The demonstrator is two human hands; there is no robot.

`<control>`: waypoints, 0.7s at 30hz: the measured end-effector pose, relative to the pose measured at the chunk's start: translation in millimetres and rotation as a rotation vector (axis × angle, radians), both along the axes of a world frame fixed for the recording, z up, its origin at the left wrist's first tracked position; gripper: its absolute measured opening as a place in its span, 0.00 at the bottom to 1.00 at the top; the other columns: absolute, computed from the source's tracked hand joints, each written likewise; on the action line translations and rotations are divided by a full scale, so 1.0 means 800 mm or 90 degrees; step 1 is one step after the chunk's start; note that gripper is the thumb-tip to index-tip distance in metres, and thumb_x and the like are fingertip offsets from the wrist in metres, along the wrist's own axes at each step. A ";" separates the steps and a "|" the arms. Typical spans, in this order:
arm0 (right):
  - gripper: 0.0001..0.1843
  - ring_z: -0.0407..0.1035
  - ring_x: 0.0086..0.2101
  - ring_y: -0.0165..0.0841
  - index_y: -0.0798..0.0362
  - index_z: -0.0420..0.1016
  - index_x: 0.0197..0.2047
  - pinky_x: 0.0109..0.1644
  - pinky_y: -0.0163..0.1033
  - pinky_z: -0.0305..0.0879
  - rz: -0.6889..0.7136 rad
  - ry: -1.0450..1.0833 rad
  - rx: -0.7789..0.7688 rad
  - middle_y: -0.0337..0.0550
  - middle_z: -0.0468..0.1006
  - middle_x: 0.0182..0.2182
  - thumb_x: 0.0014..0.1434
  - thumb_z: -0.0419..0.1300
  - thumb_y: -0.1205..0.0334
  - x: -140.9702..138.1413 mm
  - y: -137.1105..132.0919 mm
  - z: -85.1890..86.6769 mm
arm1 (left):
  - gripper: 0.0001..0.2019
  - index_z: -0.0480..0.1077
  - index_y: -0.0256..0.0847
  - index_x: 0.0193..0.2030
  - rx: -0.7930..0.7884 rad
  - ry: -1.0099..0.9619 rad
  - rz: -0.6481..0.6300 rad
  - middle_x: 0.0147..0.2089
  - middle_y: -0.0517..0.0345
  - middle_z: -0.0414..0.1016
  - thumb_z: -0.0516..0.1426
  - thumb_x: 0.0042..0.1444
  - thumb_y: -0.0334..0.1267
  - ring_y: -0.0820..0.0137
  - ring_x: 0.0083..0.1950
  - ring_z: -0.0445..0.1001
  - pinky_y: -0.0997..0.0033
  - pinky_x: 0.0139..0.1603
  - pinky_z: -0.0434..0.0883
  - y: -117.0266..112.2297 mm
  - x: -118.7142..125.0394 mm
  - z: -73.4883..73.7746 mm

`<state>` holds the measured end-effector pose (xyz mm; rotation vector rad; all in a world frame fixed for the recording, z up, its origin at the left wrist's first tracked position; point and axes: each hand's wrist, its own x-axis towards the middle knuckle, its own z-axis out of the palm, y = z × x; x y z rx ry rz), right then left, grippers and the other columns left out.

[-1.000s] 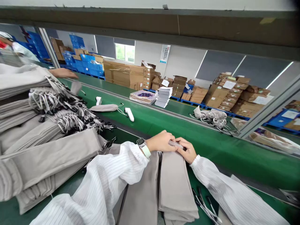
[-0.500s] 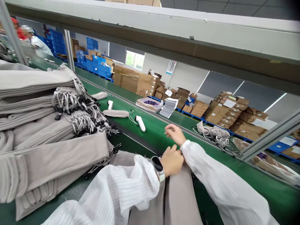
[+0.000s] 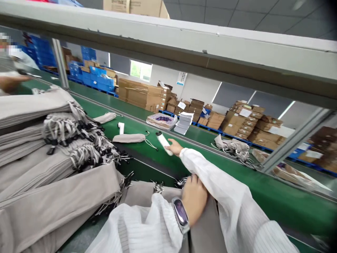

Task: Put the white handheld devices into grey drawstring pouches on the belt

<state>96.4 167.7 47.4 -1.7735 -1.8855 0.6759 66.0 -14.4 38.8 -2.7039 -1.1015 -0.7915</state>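
My right hand [image 3: 174, 147] reaches over the green belt, fingers closed round the lower end of a white handheld device [image 3: 161, 139] with a black tip. Nearer to me, my left hand [image 3: 195, 200], with a watch on the wrist, curls over the top end of a grey drawstring pouch [image 3: 206, 228] in a stack. My right sleeve crosses just beyond it, and its fingertips are partly hidden. Left of the held device lie a filled-looking grey pouch [image 3: 129, 138] with its cord out and another white device [image 3: 121, 128].
Big piles of grey drawstring pouches [image 3: 60, 182] rise on the left. Across the belt [image 3: 142, 154] stand a lined basket [image 3: 161, 120], a paper stack [image 3: 183, 123] and loose pouches [image 3: 233, 147]. A shelf beam [image 3: 184, 42] runs overhead. At far left, another person's hand [image 3: 12, 83] shows.
My right hand has moved forward and left and taken hold of the white device, which has shifted slightly. My left hand stays on the pouches. Another person's hand has appeared at far left.
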 end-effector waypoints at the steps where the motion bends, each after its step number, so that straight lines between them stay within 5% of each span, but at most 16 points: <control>1: 0.31 0.67 0.42 0.34 0.56 0.39 0.57 0.42 0.41 0.64 -0.005 0.045 0.008 0.50 0.70 0.42 0.54 0.50 0.63 0.020 -0.014 0.011 | 0.12 0.66 0.33 0.37 -0.024 0.012 -0.039 0.37 0.47 0.68 0.49 0.45 0.25 0.61 0.38 0.65 0.65 0.34 0.66 0.005 -0.006 0.003; 4: 0.36 0.69 0.38 0.32 0.50 0.28 0.58 0.40 0.42 0.66 0.025 0.322 0.077 0.44 0.71 0.40 0.54 0.50 0.62 0.082 -0.075 0.046 | 0.06 0.64 0.34 0.30 -0.078 0.036 -0.141 0.31 0.49 0.66 0.50 0.44 0.25 0.64 0.35 0.63 0.66 0.35 0.65 0.025 -0.019 0.012; 8: 0.47 0.71 0.35 0.34 0.38 0.36 0.54 0.40 0.46 0.66 0.115 0.652 0.155 0.36 0.71 0.37 0.40 0.63 0.68 0.142 -0.156 0.072 | 0.05 0.61 0.36 0.29 -0.125 0.044 -0.213 0.30 0.54 0.64 0.46 0.53 0.29 0.66 0.37 0.60 0.67 0.38 0.62 0.045 -0.024 0.021; 12: 0.39 0.71 0.32 0.32 0.39 0.44 0.47 0.39 0.47 0.67 0.104 0.739 0.157 0.32 0.70 0.32 0.38 0.64 0.68 0.159 -0.186 0.064 | 0.07 0.60 0.39 0.31 -0.195 0.036 -0.233 0.33 0.57 0.64 0.43 0.57 0.34 0.66 0.39 0.58 0.67 0.39 0.59 0.043 -0.022 0.033; 17: 0.30 0.71 0.28 0.31 0.42 0.45 0.43 0.35 0.49 0.67 0.111 0.790 0.104 0.30 0.69 0.27 0.43 0.61 0.56 0.166 -0.172 0.051 | 0.11 0.58 0.40 0.28 -0.259 -0.012 -0.206 0.32 0.59 0.63 0.42 0.57 0.39 0.66 0.41 0.58 0.69 0.41 0.58 0.039 -0.016 0.048; 21: 0.24 0.67 0.25 0.27 0.47 0.58 0.39 0.32 0.40 0.67 0.093 0.639 -0.008 0.33 0.68 0.27 0.42 0.59 0.45 0.173 -0.169 0.048 | 0.10 0.57 0.42 0.30 -0.264 -0.092 -0.161 0.30 0.64 0.59 0.42 0.57 0.43 0.72 0.35 0.60 0.74 0.35 0.58 0.040 -0.015 0.056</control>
